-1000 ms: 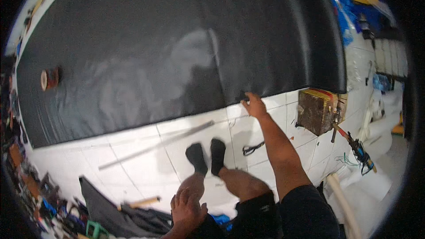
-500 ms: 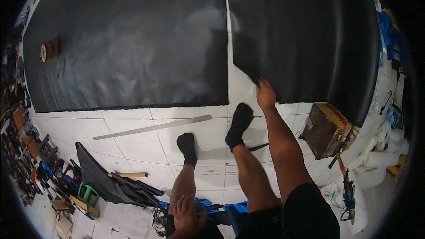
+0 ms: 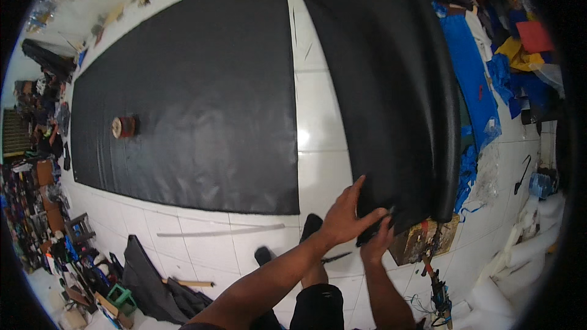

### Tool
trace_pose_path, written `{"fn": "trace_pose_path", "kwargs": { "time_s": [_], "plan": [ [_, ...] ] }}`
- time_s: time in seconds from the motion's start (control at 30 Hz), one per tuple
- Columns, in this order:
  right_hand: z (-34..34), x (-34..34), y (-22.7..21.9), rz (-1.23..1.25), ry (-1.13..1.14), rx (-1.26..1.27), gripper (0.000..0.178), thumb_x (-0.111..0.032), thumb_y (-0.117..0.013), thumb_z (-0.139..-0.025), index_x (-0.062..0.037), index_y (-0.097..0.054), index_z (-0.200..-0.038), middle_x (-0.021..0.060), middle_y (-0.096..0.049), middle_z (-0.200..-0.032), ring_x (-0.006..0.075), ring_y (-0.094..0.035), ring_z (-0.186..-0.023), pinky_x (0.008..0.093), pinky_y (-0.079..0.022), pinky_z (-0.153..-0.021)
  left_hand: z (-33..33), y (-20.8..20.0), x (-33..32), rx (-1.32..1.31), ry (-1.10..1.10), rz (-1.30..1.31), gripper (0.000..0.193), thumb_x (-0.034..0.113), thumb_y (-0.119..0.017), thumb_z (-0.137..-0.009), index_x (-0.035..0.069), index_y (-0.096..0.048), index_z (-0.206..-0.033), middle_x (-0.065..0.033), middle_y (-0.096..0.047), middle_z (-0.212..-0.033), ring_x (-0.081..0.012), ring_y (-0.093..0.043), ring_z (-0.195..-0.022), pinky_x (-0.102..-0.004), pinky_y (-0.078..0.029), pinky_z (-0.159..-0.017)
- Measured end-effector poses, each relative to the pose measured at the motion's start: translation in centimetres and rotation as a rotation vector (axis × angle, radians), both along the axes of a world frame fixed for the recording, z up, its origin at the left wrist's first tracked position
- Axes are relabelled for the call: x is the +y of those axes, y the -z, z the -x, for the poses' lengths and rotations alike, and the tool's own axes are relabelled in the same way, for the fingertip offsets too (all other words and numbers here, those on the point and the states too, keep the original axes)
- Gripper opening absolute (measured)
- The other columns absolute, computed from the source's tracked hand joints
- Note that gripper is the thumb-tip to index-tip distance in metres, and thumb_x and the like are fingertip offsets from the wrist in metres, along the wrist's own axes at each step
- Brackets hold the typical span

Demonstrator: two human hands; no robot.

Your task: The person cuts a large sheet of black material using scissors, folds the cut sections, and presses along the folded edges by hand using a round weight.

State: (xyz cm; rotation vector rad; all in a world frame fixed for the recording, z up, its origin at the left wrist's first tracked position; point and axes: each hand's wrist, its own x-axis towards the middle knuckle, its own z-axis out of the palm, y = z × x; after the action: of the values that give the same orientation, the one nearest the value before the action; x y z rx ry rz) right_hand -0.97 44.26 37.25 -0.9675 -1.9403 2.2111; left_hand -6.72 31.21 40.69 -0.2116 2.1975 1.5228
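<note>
A large black sheet with a smooth sheen (image 3: 202,104) lies flat on the left. To its right is a second black sheet (image 3: 379,85), its far side bulging into a roll (image 3: 445,116). My right hand (image 3: 378,243) is closed on the near corner of this right sheet, which is lifted and folded over. My left hand (image 3: 345,217) lies against the sheet's left edge with thumb and index finger spread wide; its other fingers are partly hidden. On the left sheet rests a reddish-brown spool-like cylinder (image 3: 124,127).
A long metal ruler (image 3: 220,231) lies on the white tiled floor (image 3: 321,116), near my feet. By the sheet's near end stands a worn box (image 3: 422,241). Blue cloth (image 3: 468,79) lies beyond the roll. Clutter and a green stool (image 3: 122,298) are at left.
My left hand has come up from my leg to the right sheet's edge. That sheet's near end has shifted right, widening the gap between sheets. The view has also shifted.
</note>
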Motion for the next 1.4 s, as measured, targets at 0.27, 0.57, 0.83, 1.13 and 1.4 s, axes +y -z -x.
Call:
{"fn": "trace_pose_path", "kwargs": {
  "time_s": [0.27, 0.57, 0.83, 1.13, 1.4],
  "plan": [
    [-4.7, -2.3, -7.0, -0.274, -1.066, 0.036, 0.032, -0.010, -0.053, -0.092, 0.0055, -0.054, -0.120, 0.0205, -0.061, -0.113, 0.0283, -0.059, -0.106, 0.0385, -0.044, -0.094, 1.8, -10.2, -4.1, -0.195, 0.314, 0.334, 0.075, 0.014, -0.054, -0.080, -0.003, -0.025, -0.147, -0.0296, -0.066, -0.095, -0.0431, -0.067, -0.086, -0.0516, -0.052, -0.080],
    [15.7, -15.0, -20.1, -0.932, -1.223, -0.465, 0.050, -0.032, -0.060, -0.087, 0.0023, -0.055, -0.123, 0.0300, -0.062, -0.116, 0.0437, -0.060, -0.110, 0.0493, -0.047, -0.096, -1.6, -9.4, -10.2, 0.090, 0.796, 0.301, 0.056, 0.020, -0.055, -0.090, -0.003, -0.038, -0.137, -0.0286, -0.062, -0.113, -0.0421, -0.064, -0.098, -0.0496, -0.053, -0.080],
    [10.2, -25.6, -25.7, -1.013, -0.734, -0.504, 0.023, -0.017, -0.056, -0.086, -0.0015, -0.060, -0.102, 0.0287, -0.064, -0.088, 0.0487, -0.062, -0.083, 0.0564, -0.048, -0.076, 17.4, -7.2, -35.5, -0.772, 0.619, -0.728, 0.060, 0.059, -0.048, -0.094, 0.010, -0.049, -0.130, -0.0109, -0.056, -0.121, -0.0300, -0.051, -0.109, -0.0502, -0.045, -0.090],
    [3.2, -32.0, -30.7, -1.299, -0.329, -0.539, 0.018, -0.009, -0.059, -0.083, -0.0012, -0.062, -0.099, 0.0250, -0.064, -0.073, 0.0452, -0.063, -0.067, 0.0542, -0.049, -0.064, 41.0, -9.3, -38.6, -0.357, -0.438, -0.953, 0.039, 0.027, -0.067, -0.088, 0.005, -0.056, -0.118, -0.0096, -0.063, -0.094, -0.0178, -0.057, -0.075, -0.0342, -0.047, -0.070],
    [-3.6, -54.4, -25.8, -1.239, -0.243, -0.525, 0.032, -0.008, -0.061, -0.078, 0.0010, -0.062, -0.109, 0.0202, -0.066, -0.080, 0.0367, -0.066, -0.069, 0.0471, -0.052, -0.063, 41.4, -13.2, -54.5, 0.593, 0.222, 0.136, 0.026, 0.023, -0.059, -0.087, -0.002, -0.064, -0.093, -0.0188, -0.067, -0.084, -0.0337, -0.064, -0.075, -0.0414, -0.050, -0.068]
  ]
}}
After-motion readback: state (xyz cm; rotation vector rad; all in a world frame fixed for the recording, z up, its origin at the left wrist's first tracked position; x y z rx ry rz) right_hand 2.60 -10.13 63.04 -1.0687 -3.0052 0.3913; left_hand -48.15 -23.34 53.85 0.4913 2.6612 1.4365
